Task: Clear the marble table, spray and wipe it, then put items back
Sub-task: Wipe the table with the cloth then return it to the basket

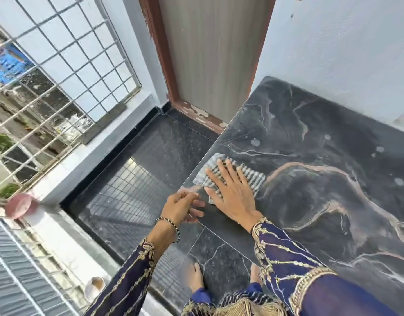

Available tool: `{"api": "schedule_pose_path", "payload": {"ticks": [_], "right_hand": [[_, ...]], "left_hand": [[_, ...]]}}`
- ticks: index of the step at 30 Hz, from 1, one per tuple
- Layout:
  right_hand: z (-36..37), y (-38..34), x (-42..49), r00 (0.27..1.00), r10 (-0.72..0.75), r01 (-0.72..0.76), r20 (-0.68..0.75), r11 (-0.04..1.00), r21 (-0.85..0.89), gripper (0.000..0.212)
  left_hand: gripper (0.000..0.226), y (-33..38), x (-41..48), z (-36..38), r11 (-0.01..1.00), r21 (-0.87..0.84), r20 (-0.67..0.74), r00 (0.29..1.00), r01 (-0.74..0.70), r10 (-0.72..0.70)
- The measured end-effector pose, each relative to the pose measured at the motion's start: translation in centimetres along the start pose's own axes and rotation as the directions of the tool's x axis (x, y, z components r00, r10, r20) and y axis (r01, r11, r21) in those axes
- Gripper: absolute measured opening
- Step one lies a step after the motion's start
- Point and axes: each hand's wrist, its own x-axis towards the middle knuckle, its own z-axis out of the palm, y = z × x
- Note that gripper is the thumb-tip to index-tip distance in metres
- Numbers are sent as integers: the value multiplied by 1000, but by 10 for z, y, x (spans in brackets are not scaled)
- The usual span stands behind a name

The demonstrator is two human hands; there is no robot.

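Pressing flat with fingers spread, your right hand (233, 195) pins one striped cloth (230, 174) at the table's (310, 156) left edge; your left hand (182, 207) hovers just off that edge, loosely curled, empty.

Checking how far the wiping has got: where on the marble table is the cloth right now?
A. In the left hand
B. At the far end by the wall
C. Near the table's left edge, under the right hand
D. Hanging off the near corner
C: the right hand presses the striped cloth flat near the marble table's left edge.
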Motion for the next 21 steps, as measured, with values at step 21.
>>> {"api": "schedule_pose_path", "payload": {"ticks": [21], "right_hand": [[1,-27,11,996,-87,89,35,995,-42,62]], "left_hand": [[16,8,12,-32,995,72,26,997,-74,72]]}}
